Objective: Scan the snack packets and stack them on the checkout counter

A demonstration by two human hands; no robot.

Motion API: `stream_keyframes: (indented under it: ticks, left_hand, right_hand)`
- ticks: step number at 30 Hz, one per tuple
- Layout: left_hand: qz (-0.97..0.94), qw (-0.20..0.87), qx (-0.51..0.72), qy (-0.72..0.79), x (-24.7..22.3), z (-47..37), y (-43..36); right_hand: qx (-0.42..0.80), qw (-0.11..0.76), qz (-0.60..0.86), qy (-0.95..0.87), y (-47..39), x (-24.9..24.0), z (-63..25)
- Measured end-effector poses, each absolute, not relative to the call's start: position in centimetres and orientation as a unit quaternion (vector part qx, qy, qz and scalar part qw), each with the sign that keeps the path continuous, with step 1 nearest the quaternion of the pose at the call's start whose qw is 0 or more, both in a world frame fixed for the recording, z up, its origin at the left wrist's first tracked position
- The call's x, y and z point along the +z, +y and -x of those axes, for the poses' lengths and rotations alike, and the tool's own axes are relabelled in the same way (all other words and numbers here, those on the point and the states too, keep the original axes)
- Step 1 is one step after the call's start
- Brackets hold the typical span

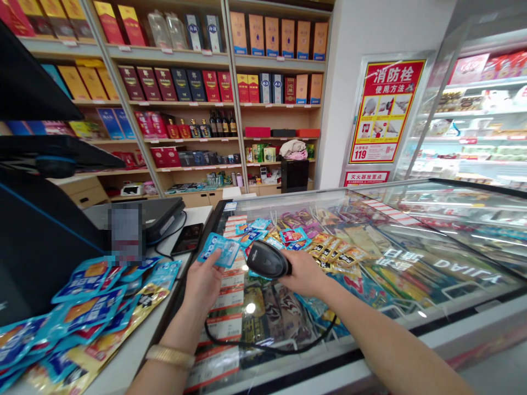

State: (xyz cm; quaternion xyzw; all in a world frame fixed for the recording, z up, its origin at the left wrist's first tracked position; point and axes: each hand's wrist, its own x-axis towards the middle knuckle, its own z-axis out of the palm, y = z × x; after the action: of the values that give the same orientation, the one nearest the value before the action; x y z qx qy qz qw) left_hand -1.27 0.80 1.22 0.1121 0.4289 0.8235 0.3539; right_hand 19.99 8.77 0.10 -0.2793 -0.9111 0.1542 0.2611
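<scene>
A light-blue snack packet [222, 250] is pinched in my left hand [205, 277], held up over the left end of the glass-topped freezer. My right hand [307, 272] grips a black barcode scanner [267, 259], its head pointing left toward the packet with a small gap between them. From the scanner a black cable [263, 346] loops down across the glass. Behind the scanner, several blue and red snack packets [293, 236] lie on the glass. Gold packets [335, 249] are spread in a row to their right. The scanner's handle is mostly hidden inside my right hand.
A pile of blue and gold packets [88, 312] covers the white counter at left, beside a dark checkout machine [37, 236]. A phone [187, 239] lies near the counter's edge. The freezer [411, 269] stretches right. Shelves of boxed bottles [177, 85] stand behind.
</scene>
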Motion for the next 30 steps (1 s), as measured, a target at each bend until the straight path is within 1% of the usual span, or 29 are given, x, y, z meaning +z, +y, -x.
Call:
stream_keyframes:
  ticks: [12, 15, 17, 19, 22, 24, 25, 27, 30]
  left_hand:
    - [-0.108, 0.353, 0.819, 0.438, 1.4, 0.9, 0.7]
    - [-0.146, 0.330, 0.815, 0.453, 0.8, 1.6, 0.9]
    - [-0.200, 0.259, 0.801, 0.502, 0.6, 2.5, 0.7]
    - [-0.273, 0.129, 0.751, 0.588, 0.9, 3.8, 0.1]
    - [-0.356, -0.084, 0.592, 0.718, 1.6, 5.9, -1.5]
    - [-0.349, -0.167, 0.493, 0.779, 1.6, 7.4, -2.5]
    - [-0.330, -0.187, 0.458, 0.804, 1.4, 8.1, -2.8]
    - [-0.299, -0.188, 0.429, 0.831, 0.6, 9.6, -3.2]
    - [-0.275, -0.147, 0.456, 0.834, -0.7, 11.2, -2.9]
  right_hand:
    - [0.149, 0.261, 0.281, -0.911, 8.8, 0.0, -20.0]
    - [0.157, 0.273, 0.283, -0.906, 8.9, -0.1, -20.0]
    - [0.161, 0.283, 0.284, -0.902, 9.0, -0.3, -20.0]
    - [0.161, 0.289, 0.287, -0.899, 9.2, -0.4, -20.1]
    - [0.159, 0.289, 0.294, -0.897, 9.5, -0.5, -20.1]
    - [0.159, 0.287, 0.296, -0.897, 9.5, -0.5, -20.2]
    - [0.159, 0.286, 0.295, -0.898, 9.5, -0.5, -20.2]
    - [0.161, 0.289, 0.289, -0.898, 9.5, -0.6, -20.2]
    - [0.163, 0.298, 0.281, -0.898, 9.5, -0.7, -20.1]
